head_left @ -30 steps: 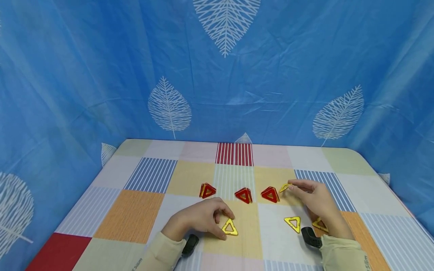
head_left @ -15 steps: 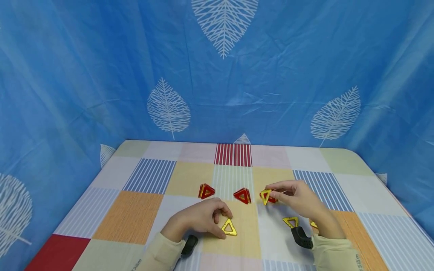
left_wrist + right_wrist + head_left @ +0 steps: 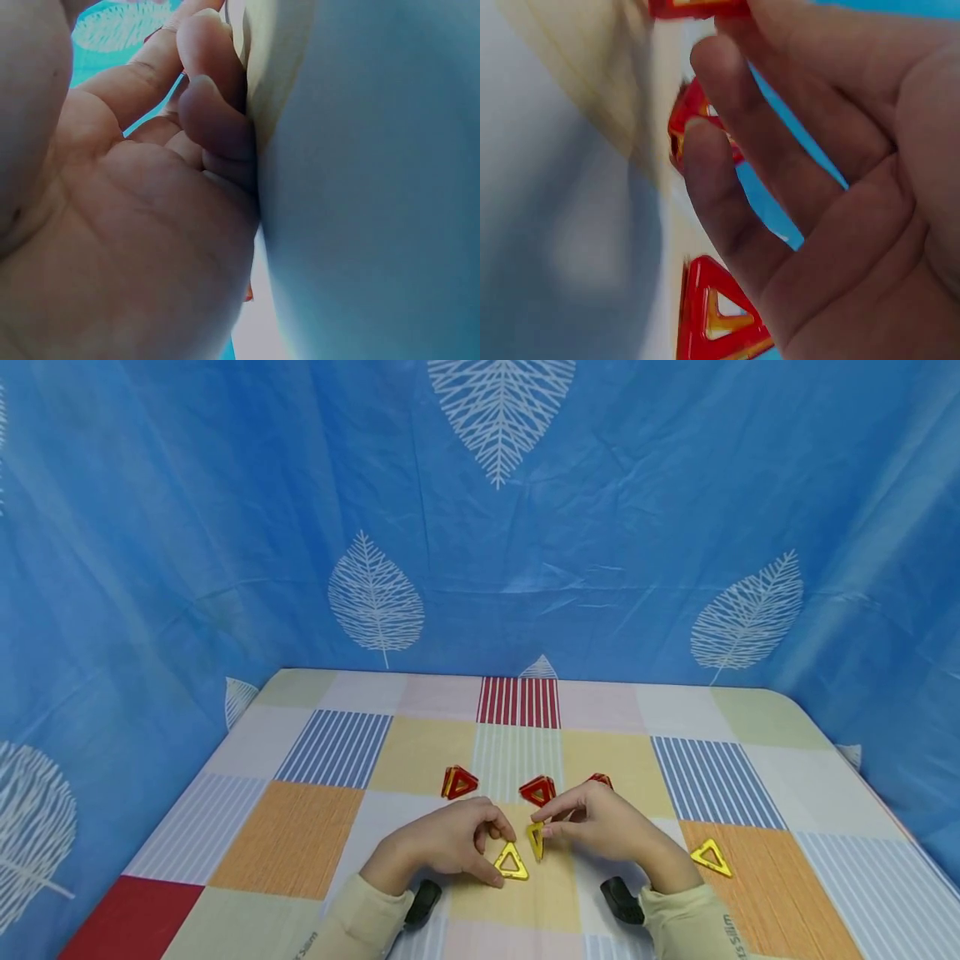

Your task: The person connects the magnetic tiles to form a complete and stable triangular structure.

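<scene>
On the checked tablecloth (image 3: 300, 835) a yellow triangle tile (image 3: 511, 862) lies flat, and my left hand (image 3: 450, 843) holds its near corner between curled thumb and forefinger. My right hand (image 3: 600, 827) pinches a second yellow triangle tile (image 3: 536, 839) on edge, right beside the flat one. Three small red triangle pyramids stand in a row behind: left (image 3: 458, 782), middle (image 3: 537, 790), and right (image 3: 600, 779), partly hidden by my right hand. The right wrist view shows curled fingers (image 3: 735, 187) and blurred red tiles (image 3: 716, 315). In the left wrist view only my palm (image 3: 135, 225) on the cloth shows.
Another yellow triangle (image 3: 711, 857) lies flat on the orange patch to the right. Blue leaf-print curtain (image 3: 480, 527) closes off the back and both sides of the table. Black wrist-camera mounts (image 3: 621, 900) sit at both cuffs.
My right hand has carried a yellow triangle from beside the right red pyramid leftward and nearer, to the flat tile at my left hand. The left hand stayed put.
</scene>
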The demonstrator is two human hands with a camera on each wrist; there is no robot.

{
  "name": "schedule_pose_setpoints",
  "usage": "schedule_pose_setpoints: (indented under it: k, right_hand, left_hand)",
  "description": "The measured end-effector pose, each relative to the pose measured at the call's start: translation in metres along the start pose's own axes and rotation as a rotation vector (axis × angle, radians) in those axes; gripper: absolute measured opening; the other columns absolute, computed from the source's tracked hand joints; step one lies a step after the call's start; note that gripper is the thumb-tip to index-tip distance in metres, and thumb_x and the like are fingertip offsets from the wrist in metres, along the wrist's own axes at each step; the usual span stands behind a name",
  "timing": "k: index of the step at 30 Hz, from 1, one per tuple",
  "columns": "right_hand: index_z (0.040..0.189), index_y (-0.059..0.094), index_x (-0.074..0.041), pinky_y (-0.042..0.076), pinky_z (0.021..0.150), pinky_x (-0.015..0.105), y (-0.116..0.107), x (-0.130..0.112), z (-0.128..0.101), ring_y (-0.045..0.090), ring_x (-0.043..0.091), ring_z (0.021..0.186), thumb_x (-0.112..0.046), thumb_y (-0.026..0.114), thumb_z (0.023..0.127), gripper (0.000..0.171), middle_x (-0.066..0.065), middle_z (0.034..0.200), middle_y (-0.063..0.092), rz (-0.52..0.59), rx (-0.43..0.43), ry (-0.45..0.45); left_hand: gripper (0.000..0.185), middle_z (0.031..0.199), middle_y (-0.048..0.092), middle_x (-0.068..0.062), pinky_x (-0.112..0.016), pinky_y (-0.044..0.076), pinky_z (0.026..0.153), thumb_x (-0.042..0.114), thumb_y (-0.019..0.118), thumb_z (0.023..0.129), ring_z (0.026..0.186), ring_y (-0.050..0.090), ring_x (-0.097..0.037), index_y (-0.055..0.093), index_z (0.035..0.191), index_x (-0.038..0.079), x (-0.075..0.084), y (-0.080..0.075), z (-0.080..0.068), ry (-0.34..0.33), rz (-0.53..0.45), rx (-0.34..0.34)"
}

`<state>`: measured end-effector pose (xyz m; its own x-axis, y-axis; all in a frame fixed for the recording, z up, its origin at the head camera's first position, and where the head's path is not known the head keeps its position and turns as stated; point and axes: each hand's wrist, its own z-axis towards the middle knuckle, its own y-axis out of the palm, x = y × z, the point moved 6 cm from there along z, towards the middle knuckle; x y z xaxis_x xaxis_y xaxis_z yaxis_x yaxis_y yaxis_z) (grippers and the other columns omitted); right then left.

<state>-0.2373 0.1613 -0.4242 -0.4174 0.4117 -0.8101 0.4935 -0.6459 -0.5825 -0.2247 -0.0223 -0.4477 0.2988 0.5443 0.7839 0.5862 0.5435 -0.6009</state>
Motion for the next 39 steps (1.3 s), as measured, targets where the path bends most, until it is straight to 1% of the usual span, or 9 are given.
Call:
schedule_pose_setpoints:
  k: [5, 11, 16, 19, 21, 23, 28, 33, 39]
  right_hand:
    - [0.105, 0.08, -0.01, 0.053, 0.072, 0.028, 0.01, -0.003, 0.002, 0.066, 0.008, 0.087, -0.018, 0.076, 0.091, 0.016, 0.0, 0.103, 0.075, 0.015, -0.044, -0.035]
    - [0.107, 0.079, -0.011, 0.054, 0.071, 0.028, 0.018, -0.004, 0.006, 0.067, 0.01, 0.084, -0.021, 0.076, 0.092, 0.018, -0.003, 0.102, 0.075, 0.053, -0.073, -0.03]
    - [0.11, 0.077, -0.004, 0.057, 0.075, 0.032, 0.024, -0.006, 0.008, 0.07, 0.018, 0.086, -0.015, 0.081, 0.087, 0.025, 0.004, 0.102, 0.074, 0.142, -0.094, -0.092]
    - [0.109, 0.076, -0.004, 0.057, 0.078, 0.035, 0.027, -0.005, 0.01, 0.069, 0.023, 0.087, -0.011, 0.084, 0.084, 0.027, 0.006, 0.102, 0.074, 0.155, -0.097, -0.115]
    - [0.106, 0.077, -0.006, 0.057, 0.078, 0.035, 0.028, -0.004, 0.01, 0.068, 0.023, 0.086, -0.01, 0.085, 0.082, 0.025, 0.005, 0.1, 0.073, 0.137, -0.091, -0.103]
    - [0.103, 0.078, -0.008, 0.057, 0.078, 0.034, 0.029, -0.004, 0.01, 0.068, 0.022, 0.085, -0.009, 0.085, 0.081, 0.024, 0.003, 0.097, 0.073, 0.129, -0.089, -0.061]
    - [0.098, 0.074, -0.009, 0.056, 0.073, 0.03, 0.028, -0.002, 0.009, 0.068, 0.02, 0.081, -0.008, 0.087, 0.077, 0.025, 0.002, 0.09, 0.071, 0.121, -0.084, 0.045]
    - [0.094, 0.067, -0.009, 0.055, 0.065, 0.028, 0.03, -0.002, 0.009, 0.064, 0.015, 0.071, -0.011, 0.09, 0.074, 0.031, 0.004, 0.084, 0.067, 0.087, -0.103, 0.067]
    - [0.084, 0.068, -0.013, 0.052, 0.061, 0.026, 0.031, -0.004, 0.01, 0.06, 0.01, 0.065, -0.017, 0.093, 0.072, 0.028, -0.002, 0.075, 0.065, 0.007, -0.107, 0.081]
  left_hand:
    - [0.038, 0.092, 0.055, 0.007, -0.023, 0.047, 0.064, 0.015, 0.092, 0.074, 0.07, 0.051, -0.007, 0.07, 0.105, 0.013, 0.0, 0.0, 0.0, -0.004, 0.006, 0.012]
    - [0.043, 0.093, 0.055, 0.005, -0.023, 0.047, 0.063, 0.013, 0.092, 0.074, 0.068, 0.051, -0.007, 0.068, 0.109, 0.01, -0.001, -0.001, 0.001, 0.012, -0.02, 0.022]
    - [0.05, 0.092, 0.055, 0.005, -0.022, 0.045, 0.063, 0.015, 0.092, 0.074, 0.069, 0.05, -0.007, 0.068, 0.117, 0.01, -0.001, -0.001, 0.001, 0.021, -0.01, 0.018]
    - [0.048, 0.092, 0.055, 0.006, -0.022, 0.044, 0.062, 0.016, 0.092, 0.074, 0.07, 0.05, -0.007, 0.07, 0.116, 0.012, -0.001, 0.0, 0.001, 0.012, 0.004, 0.021]
    - [0.046, 0.091, 0.055, 0.006, -0.022, 0.043, 0.061, 0.016, 0.092, 0.073, 0.07, 0.049, -0.007, 0.07, 0.113, 0.013, 0.0, 0.0, 0.001, -0.003, 0.01, 0.026]
    - [0.045, 0.091, 0.055, 0.006, -0.022, 0.043, 0.061, 0.016, 0.092, 0.073, 0.07, 0.049, -0.007, 0.07, 0.112, 0.013, 0.0, 0.0, 0.001, -0.012, 0.007, 0.026]
    - [0.047, 0.092, 0.055, 0.005, -0.023, 0.045, 0.065, 0.014, 0.092, 0.074, 0.072, 0.05, -0.008, 0.069, 0.115, 0.012, 0.002, 0.0, 0.001, 0.015, -0.011, 0.013]
    - [0.045, 0.092, 0.055, 0.005, -0.023, 0.046, 0.066, 0.015, 0.093, 0.072, 0.075, 0.05, -0.008, 0.068, 0.109, 0.014, 0.003, 0.0, 0.001, 0.031, -0.011, 0.015]
    - [0.041, 0.088, 0.056, 0.003, -0.024, 0.044, 0.059, 0.025, 0.096, 0.069, 0.069, 0.05, -0.009, 0.066, 0.096, 0.017, 0.003, -0.002, 0.0, 0.019, 0.015, 0.044]
